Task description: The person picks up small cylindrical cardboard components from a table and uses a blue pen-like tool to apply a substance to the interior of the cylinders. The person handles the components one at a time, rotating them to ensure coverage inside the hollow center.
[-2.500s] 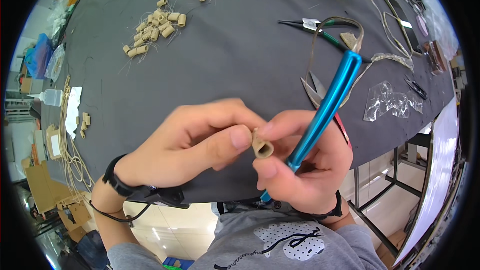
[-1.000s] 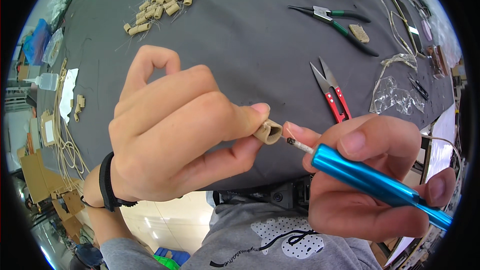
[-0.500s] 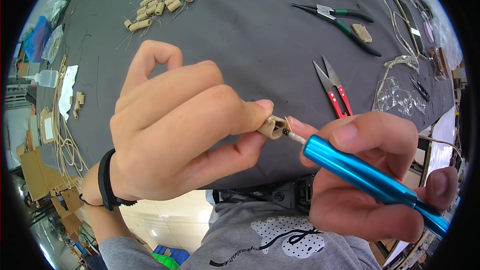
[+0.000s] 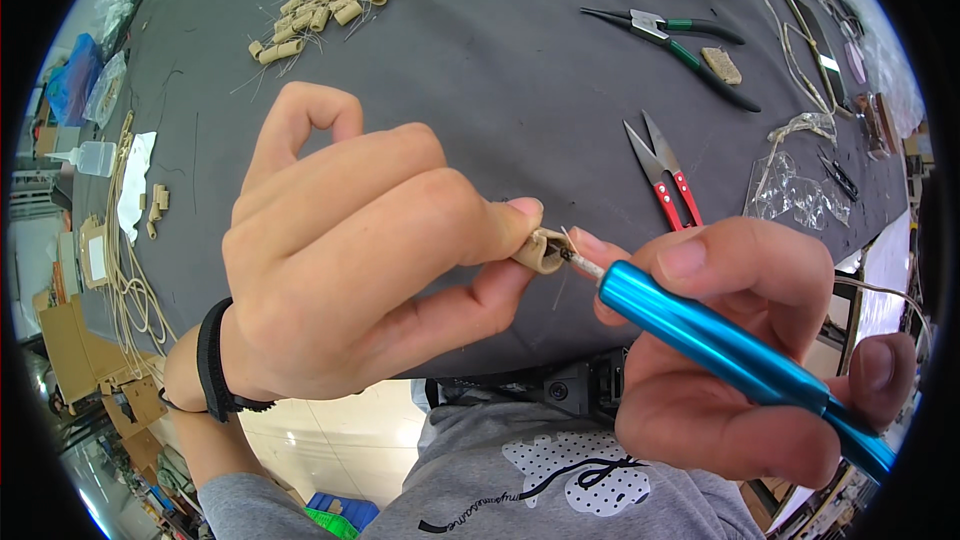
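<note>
Between the thumb and fingers of my left hand is a small beige tube, its open end turned to the right. My right hand grips a shiny blue pen-like tool. The tool's thin whitish tip with a dark end meets the tube's opening; how far it reaches inside I cannot tell. A fine thread end sticks out near the opening. Close to my right fingertips lie red-handled thread snips, blades apart.
Several beige tubes with thin threads are heaped at the far left. Green-handled pliers and a beige scrap lie far right. Beige cords and a small squeeze bottle are at the left edge, clear plastic packaging at right.
The blue tool has shifted slightly left, its tip closer to the tube's opening. My left hand and the tube have barely moved.
</note>
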Demonstrator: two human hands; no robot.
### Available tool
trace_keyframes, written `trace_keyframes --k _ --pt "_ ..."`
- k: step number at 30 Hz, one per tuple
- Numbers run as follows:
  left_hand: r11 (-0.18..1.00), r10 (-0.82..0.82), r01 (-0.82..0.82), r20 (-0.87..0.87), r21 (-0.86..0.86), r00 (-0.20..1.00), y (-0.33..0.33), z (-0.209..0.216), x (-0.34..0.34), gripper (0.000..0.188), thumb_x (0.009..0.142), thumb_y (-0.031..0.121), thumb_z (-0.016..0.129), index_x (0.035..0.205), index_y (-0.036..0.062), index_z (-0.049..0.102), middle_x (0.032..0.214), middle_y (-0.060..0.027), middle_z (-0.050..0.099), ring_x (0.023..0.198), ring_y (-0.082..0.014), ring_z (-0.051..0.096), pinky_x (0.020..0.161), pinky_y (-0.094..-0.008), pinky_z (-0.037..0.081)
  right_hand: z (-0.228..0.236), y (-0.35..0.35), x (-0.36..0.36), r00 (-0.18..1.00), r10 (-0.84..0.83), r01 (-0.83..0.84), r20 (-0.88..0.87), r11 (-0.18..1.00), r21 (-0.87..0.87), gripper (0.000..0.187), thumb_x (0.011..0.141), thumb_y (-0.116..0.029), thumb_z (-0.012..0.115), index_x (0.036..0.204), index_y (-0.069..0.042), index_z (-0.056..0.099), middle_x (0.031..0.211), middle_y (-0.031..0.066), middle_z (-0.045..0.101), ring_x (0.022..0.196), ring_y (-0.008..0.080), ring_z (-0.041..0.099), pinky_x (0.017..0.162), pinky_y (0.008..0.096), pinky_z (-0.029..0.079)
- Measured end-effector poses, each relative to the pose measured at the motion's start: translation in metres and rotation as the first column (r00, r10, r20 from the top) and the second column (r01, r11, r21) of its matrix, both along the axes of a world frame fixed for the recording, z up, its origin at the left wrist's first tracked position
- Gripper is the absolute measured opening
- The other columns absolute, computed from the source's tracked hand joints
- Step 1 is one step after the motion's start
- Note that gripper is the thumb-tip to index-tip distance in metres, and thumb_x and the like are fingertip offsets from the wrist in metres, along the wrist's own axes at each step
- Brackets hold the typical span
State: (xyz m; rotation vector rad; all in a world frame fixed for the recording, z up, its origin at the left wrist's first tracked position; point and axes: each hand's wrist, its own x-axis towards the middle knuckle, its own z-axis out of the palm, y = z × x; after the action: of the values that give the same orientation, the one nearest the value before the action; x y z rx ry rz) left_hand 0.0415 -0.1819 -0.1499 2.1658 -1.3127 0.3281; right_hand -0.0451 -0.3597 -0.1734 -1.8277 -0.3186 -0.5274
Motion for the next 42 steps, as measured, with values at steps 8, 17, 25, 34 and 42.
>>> trace_keyframes --k 8,17,25,34,42 --pt "1.000 0.021 -0.021 -0.008 0.009 1.000 -0.001 0.000 -0.001 0.025 0.047 -0.001 0.067 0.070 0.0026 0.059 0.051 0.0027 0.041 0.044 -0.0101 0.034 0.058 -0.0283 0.026 -0.001 0.012 0.005 0.997 -0.029 0.019 0.069 0.989 0.146 0.054 0.089 -0.041 0.014 0.086 0.003 0.044 0.087 0.0089 0.054 0.057 0.0048 0.055 0.072 0.0069 0.034" --pt "0.999 0.040 -0.039 -0.009 0.029 0.999 0.002 -0.001 -0.001 0.024 0.047 -0.001 0.067 0.069 0.0027 0.059 0.051 0.0029 0.042 0.044 -0.0099 0.034 0.059 -0.0287 0.027 0.026 -0.008 -0.002 0.972 -0.036 -0.053 -0.232 0.929 -0.365 0.054 0.089 -0.044 0.015 0.082 -0.003 0.049 0.078 -0.0013 0.055 0.056 -0.0002 0.052 0.073 0.0061 0.028" --pt "0.999 0.035 -0.034 -0.009 0.035 0.999 0.000 0.000 -0.001 0.023 0.048 -0.001 0.068 0.069 0.0030 0.059 0.052 0.0030 0.043 0.043 -0.0094 0.035 0.059 -0.0287 0.027 0.008 0.005 -0.001 0.989 -0.042 0.042 -0.139 0.999 -0.002 0.056 0.088 -0.044 0.013 0.082 -0.001 0.048 0.081 -0.0009 0.055 0.055 0.0005 0.051 0.072 0.0046 0.026" --pt "0.999 0.047 -0.046 -0.011 0.029 0.999 -0.002 0.001 0.000 0.023 0.047 -0.003 0.065 0.068 0.0041 0.059 0.051 0.0041 0.041 0.043 -0.0090 0.034 0.059 -0.0286 0.027 0.015 0.051 0.018 0.919 -0.385 0.265 0.083 0.760 0.593 0.014 0.085 -0.014 0.040 0.087 -0.004 0.030 0.072 0.0211 0.052 0.056 0.0191 0.053 0.053 0.0285 0.049" --pt "0.979 0.127 -0.135 0.060 0.156 0.990 0.001 0.005 0.000 0.028 0.048 -0.001 0.065 0.074 0.0077 0.061 0.051 0.0050 0.040 0.045 -0.0100 0.034 0.058 -0.0287 0.027 -0.001 0.013 0.019 0.996 -0.045 0.084 -0.080 0.794 0.602 0.027 0.089 -0.029 0.030 0.106 -0.009 0.026 0.065 0.0127 0.051 0.042 0.0182 0.050 0.052 0.0387 0.055"
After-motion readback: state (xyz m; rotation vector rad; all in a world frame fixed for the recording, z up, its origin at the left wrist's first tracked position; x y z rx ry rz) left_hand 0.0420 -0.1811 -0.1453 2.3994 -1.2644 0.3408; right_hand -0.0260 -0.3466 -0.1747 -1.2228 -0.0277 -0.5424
